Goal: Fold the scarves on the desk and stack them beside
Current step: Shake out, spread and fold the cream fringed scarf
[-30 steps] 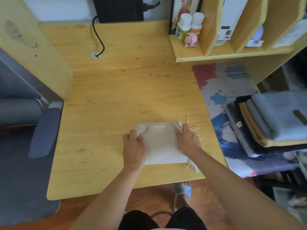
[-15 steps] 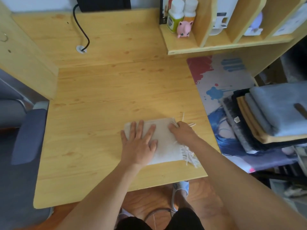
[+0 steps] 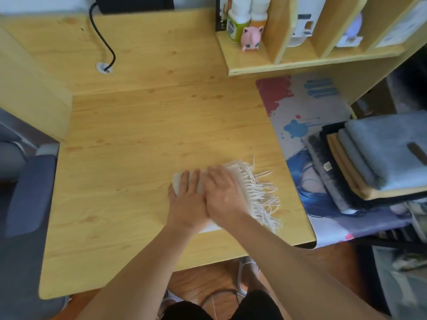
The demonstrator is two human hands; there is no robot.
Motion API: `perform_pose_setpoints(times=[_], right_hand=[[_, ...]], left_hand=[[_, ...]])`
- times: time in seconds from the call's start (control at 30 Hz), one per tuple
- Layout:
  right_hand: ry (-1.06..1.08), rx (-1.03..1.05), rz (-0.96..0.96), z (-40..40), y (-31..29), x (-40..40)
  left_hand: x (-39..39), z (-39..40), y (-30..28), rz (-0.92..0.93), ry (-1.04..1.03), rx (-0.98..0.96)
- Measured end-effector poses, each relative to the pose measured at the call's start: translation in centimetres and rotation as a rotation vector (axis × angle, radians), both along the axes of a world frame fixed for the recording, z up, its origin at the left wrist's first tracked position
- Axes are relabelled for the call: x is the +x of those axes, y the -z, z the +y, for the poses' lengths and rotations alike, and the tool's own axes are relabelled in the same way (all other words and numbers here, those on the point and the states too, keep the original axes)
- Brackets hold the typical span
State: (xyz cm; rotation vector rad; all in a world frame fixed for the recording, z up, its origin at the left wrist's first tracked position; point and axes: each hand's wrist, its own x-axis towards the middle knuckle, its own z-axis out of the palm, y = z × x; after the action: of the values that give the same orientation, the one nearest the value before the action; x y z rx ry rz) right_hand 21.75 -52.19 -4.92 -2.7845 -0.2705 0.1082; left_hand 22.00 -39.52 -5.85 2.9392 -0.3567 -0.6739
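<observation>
A folded cream scarf [image 3: 233, 168] with a loose fringe [image 3: 261, 195] on its right side lies on the wooden desk [image 3: 138, 139] near the front edge. My left hand [image 3: 188, 200] rests flat on the scarf's left part, fingers spread. My right hand [image 3: 225, 192] lies flat on the middle of the scarf, beside and touching the left hand; it looks motion-blurred. Most of the scarf is hidden under both hands. A stack of folded scarves [image 3: 379, 158] in grey, tan, black and blue sits to the right on a printed mat [image 3: 298, 105].
A wooden shelf unit [image 3: 288, 61] with bottles and a pink figurine [image 3: 251, 38] stands at the back right. A black cable [image 3: 104, 42] runs into a desk grommet at the back left. A grey chair [image 3: 25, 195] is at the left.
My right hand moved from the scarf's right edge onto its middle, next to the left hand. The fringe now fans out to the right. The scarf looks narrower.
</observation>
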Motion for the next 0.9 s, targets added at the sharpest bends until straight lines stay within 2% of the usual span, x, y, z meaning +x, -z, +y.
perform_pose_setpoints(times=[0.07, 0.13, 0.2, 0.27, 0.33, 0.47, 0.5, 0.57, 0.6, 0.67, 0.73, 0.8, 0.9], right_hand=[[0.183, -0.036, 0.096, -1.8, 1.9, 1.1], [0.194, -0.088, 0.125, -3.0, 3.0, 1.1], [0.181, -0.049, 0.087, -3.2, 2.9, 0.9], [0.230, 0.014, 0.095, -3.5, 3.0, 1.0], [0.263, 0.086, 0.153, -4.4, 3.0, 1.2], [0.210, 0.142, 0.256, -5.8, 2.4, 1.0], [0.191, 0.142, 0.297, -6.0, 1.7, 1.0], [0.177, 0.207, 0.307, -6.4, -0.9, 0.9], [0.216, 0.322, 0.275, -6.6, -2.8, 0.5], [0.306, 0.708, 0.234, -7.1, -7.6, -1.1], [0.272, 1.038, 0.150, -7.9, -12.2, -3.2], [0.159, 1.134, 0.035, -9.5, -16.0, -4.3], [0.085, 1.099, -0.127, -13.0, -19.7, -3.6]], left_hand=[[-0.2, 0.8, 0.7, -0.049, -0.041, -0.097], [-0.2, 1.0, 1.3, -0.076, -0.119, -0.149], [-0.2, 0.4, 1.3, -0.124, -0.300, -0.183], [0.0, -0.1, 0.2, -0.130, -0.566, -0.225], [0.3, 0.1, -0.5, -0.001, -0.777, -0.385], [1.4, 1.4, -4.2, 0.496, -1.090, -0.990], [1.6, 1.4, -5.7, 0.520, -1.106, -1.070], [2.1, 0.2, -9.3, 0.431, -1.060, -1.165], [2.4, -0.9, -11.5, 0.362, -1.008, -1.192], [3.4, -3.5, -15.6, 0.245, -0.872, -1.176], [4.7, -6.5, -20.3, 0.173, -0.710, -1.088], [6.0, -9.7, -25.3, 0.096, -0.567, -0.979], [7.2, -15.7, -32.2, 0.016, -0.429, -0.922]])
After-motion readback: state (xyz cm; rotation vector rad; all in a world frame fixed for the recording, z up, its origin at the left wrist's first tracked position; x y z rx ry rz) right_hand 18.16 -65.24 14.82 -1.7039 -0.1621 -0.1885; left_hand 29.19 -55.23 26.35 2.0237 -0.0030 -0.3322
